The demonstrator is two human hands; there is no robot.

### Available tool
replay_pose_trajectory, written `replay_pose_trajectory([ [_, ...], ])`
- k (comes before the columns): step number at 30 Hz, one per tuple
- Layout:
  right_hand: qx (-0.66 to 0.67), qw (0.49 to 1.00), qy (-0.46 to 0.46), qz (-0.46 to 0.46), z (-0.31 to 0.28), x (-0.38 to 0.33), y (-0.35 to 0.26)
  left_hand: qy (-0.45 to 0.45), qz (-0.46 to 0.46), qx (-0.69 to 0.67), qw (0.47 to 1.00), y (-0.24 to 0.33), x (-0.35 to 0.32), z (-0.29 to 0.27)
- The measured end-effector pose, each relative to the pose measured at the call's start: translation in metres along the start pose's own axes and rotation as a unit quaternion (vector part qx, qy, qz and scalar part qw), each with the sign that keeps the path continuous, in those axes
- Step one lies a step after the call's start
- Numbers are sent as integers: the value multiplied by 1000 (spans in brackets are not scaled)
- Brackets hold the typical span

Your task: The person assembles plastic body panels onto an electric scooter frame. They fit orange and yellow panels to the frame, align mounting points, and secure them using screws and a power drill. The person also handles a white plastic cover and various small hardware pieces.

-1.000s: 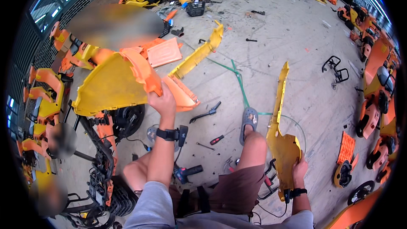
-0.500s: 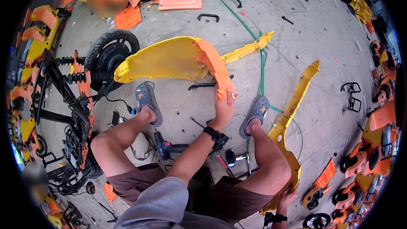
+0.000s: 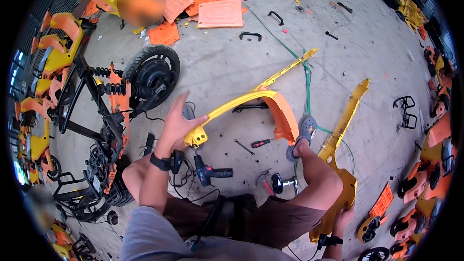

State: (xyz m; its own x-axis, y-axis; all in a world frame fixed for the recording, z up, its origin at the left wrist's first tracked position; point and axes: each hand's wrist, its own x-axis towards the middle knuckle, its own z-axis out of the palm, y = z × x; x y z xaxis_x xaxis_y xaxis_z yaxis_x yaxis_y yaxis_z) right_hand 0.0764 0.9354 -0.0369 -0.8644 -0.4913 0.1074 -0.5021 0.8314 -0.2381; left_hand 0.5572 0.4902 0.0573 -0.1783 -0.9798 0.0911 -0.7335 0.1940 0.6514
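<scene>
Because the left hand (image 3: 170, 125) was spread wide, with only the thumb at the edge of the curved yellow-and-orange panel (image 3: 283, 114), in the head view that end looked poorly supported. A slip there could let the panel tip or drop; its orange end sat right by the right clog (image 3: 307, 127), so the foot could take a knock. A narrow yellow strip (image 3: 290, 68) stuck out beyond it and crossed the green rope (image 3: 308, 89), so a pull could snag; couldn't tell if strip and panel were one piece. The drill (image 3: 212, 173) was near the panel's left end and the red-handled screwdriver (image 3: 260, 143) was close to the orange part, so both could get bumped. The right hand (image 3: 342, 217) was closed on the edge of the long yellow panel (image 3: 345, 183), low on its broad end; with its thin tip far from that grip, it could swing or flex.

Positions: curved panel ran rightward from the left hand, thumb apparently touching, arching over the floor (image 3: 360, 55) between the feet. Long panel lay outside the right leg, extending forward from the right hand, well apart from the left.
</scene>
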Motion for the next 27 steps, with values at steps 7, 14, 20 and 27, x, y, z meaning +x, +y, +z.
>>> replay_pose_trajectory([
  [7,55,998,15,20,2,10,19,-233,147,55,960,6,-74,91],
  [14,67,996,1,61,-2,21,22,-295,136,-31,945,72,-134,152],
  [20,69,996,6,50,-6,12,16,-236,190,107,947,83,-139,183],
  [27,101,994,5,51,0,18,32,-81,122,-116,982,78,-99,189],
])
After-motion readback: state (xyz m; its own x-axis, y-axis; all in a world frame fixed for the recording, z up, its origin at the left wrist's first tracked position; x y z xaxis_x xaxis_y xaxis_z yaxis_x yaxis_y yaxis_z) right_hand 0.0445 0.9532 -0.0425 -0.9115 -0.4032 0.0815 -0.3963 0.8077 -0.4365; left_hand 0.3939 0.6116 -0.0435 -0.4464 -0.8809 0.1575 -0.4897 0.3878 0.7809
